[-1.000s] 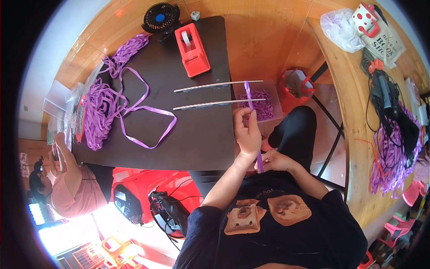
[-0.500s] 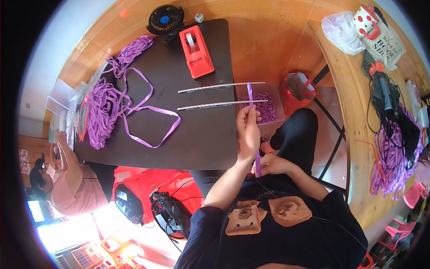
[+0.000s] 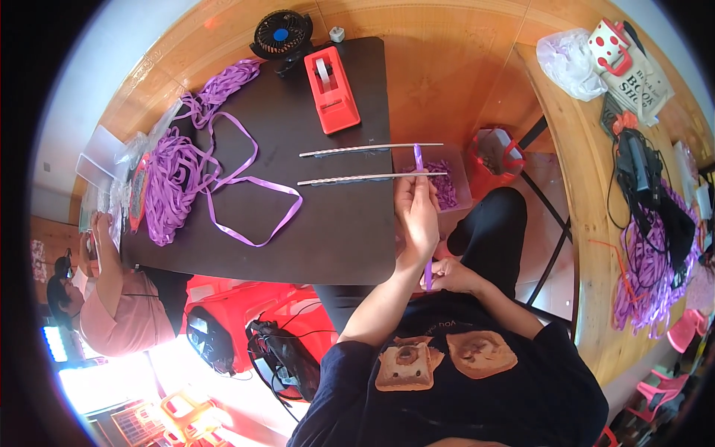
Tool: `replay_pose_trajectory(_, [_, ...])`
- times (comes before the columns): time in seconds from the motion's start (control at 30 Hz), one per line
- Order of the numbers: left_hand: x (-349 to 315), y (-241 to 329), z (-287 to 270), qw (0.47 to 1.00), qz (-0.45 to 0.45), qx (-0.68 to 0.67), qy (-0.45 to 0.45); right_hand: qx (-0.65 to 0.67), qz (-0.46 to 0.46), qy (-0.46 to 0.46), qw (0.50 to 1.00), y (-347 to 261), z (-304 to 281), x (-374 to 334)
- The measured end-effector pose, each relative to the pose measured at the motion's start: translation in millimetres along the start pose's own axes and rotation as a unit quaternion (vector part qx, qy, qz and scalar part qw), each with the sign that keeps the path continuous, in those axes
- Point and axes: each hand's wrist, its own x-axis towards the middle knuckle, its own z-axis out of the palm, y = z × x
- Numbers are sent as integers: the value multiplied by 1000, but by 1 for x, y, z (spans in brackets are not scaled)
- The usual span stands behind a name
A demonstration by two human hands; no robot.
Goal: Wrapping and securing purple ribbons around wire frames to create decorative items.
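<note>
Two thin metal chopsticks (image 3: 372, 149) lie parallel on the dark table, their ends sticking out past its right edge. A purple ribbon (image 3: 418, 158) spans the projecting ends of both. At the nearer chopstick, my left hand (image 3: 415, 216) pinches the ribbon between thumb and fingers. Closer to my body, my right hand (image 3: 453, 275) is closed at the ribbon's lower stretch, beside my left wrist. My left hand and forearm hide the middle of the ribbon. Below the chopstick ends stands a clear pink tub (image 3: 465, 195) holding many short purple ribbon pieces.
On the dark table (image 3: 320, 238) are a red tape dispenser (image 3: 332, 93), a black fan (image 3: 283, 36) and heaped purple ribbon (image 3: 170, 186) with loose loops. A red bag (image 3: 497, 158) stands beyond my knee. A wooden table (image 3: 555, 127) is at right. Another person (image 3: 123, 313) sits at left.
The view has shifted slightly. My left hand stays at the nearer chopstick; my right hand has closed more around the lower ribbon, and less of its tail shows.
</note>
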Motion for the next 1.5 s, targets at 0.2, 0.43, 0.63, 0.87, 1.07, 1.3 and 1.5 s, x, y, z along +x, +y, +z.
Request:
replay_pose_trajectory(0.2, [-21,5,-2,999,-41,0,9,46,10,62,997,6,-13,-1])
replay_pose_trajectory(0.43, [-42,12,1,999,-29,-31,20,107,-27,391,914,-36,-54,-7])
replay_pose_trajectory(0.63, [-54,26,0,999,40,7,20,-389,-397,483,677,-142,-31,4])
replay_pose_trajectory(0.87, [-63,33,7,999,30,-5,12,-586,-508,388,498,-187,-27,25])
replay_pose_trajectory(1.07, [-74,39,0,999,36,4,-6,-593,-537,401,446,-190,-18,28])
replay_pose_trajectory(1.3, [-91,67,-8,993,75,29,-91,-549,-530,317,563,-220,-11,22])
replay_pose_trajectory(1.5, [-93,84,-16,971,157,-4,-179,-357,-430,214,801,-267,-39,44])
